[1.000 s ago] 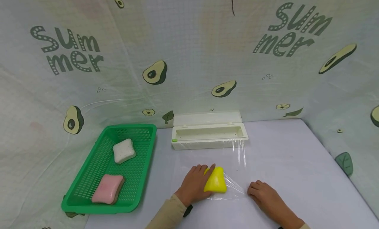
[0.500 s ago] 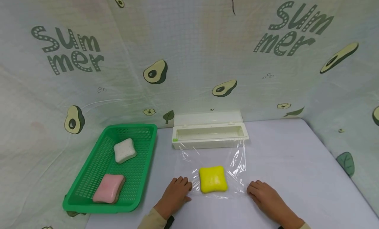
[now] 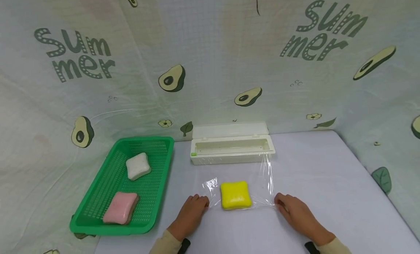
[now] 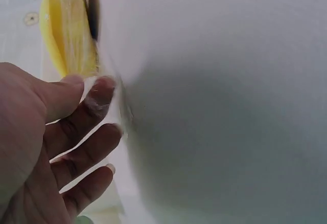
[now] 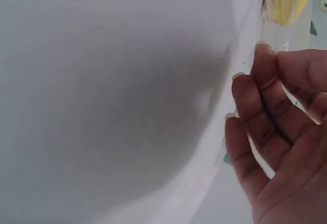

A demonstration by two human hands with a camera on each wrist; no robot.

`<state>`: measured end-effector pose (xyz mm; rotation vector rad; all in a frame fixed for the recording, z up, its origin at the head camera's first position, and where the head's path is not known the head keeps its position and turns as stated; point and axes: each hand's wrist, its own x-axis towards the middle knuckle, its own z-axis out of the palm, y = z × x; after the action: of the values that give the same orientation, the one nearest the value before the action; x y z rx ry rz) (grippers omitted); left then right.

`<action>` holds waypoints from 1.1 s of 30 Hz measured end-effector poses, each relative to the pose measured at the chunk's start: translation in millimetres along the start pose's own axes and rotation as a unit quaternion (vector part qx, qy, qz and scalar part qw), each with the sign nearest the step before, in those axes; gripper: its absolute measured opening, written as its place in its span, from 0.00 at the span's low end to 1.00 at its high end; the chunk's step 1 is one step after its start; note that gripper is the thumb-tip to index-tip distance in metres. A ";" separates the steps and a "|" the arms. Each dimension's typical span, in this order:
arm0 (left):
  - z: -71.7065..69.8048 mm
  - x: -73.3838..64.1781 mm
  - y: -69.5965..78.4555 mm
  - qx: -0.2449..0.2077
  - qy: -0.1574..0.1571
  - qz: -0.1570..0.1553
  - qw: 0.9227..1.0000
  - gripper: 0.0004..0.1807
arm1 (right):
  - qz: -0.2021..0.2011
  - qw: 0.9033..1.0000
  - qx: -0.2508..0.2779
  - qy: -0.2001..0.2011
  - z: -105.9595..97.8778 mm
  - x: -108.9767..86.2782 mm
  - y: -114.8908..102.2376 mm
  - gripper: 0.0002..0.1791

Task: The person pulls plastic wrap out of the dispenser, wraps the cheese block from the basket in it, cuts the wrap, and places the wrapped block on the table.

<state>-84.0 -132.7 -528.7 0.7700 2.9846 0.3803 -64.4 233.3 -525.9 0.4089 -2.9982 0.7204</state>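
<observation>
A yellow bar of soap [image 3: 235, 195] lies at the middle of the table on clear cling film [image 3: 265, 177], which runs down from the front edge of a white dispenser box [image 3: 213, 159]. At the film's near left corner my left hand [image 3: 191, 213] pinches it between thumb and index finger; the left wrist view shows film stretched over the fingertip [image 4: 100, 93]. My right hand [image 3: 296, 213] pinches the near right corner, thumb against index finger in the right wrist view. Between the two hands, the film's near edge is drawn fairly straight just in front of the soap.
To the left stands a green basket [image 3: 159, 195] with a white bar of soap [image 3: 138, 166] and a pink bar of soap [image 3: 120, 208] inside. Behind the dispenser, its raised lid [image 3: 230, 130] leans near the patterned cloth backdrop [image 3: 210, 64].
My left hand has left the yellow soap and moved left to the film's corner. The film's near edge has risen and tightened. My right hand stays at its corner, shifted slightly up.
</observation>
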 end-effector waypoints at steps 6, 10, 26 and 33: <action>-0.4 2.1 -1.1 -0.024 0.006 -0.006 1.000 0.06 | 0.032 0.999 0.010 -0.019 0.2 7.6 -2.0 0.10; -1.5 1.2 2.1 0.006 0.000 -0.004 1.000 0.08 | 0.022 0.999 -0.029 -0.002 -1.3 6.8 -6.1 0.09; 11.6 30.6 50.2 0.207 0.073 0.100 0.970 0.36 | -0.173 0.978 -0.121 -0.005 28.3 28.4 -67.1 0.52; 14.4 33.6 47.2 0.187 0.094 0.102 0.973 0.26 | -0.193 0.967 -0.161 0.037 32.7 40.4 -68.0 0.34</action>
<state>-89.8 -73.2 -530.3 1.1374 3.2072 -0.1224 -84.6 150.3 -521.3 0.8851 -2.7618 0.2060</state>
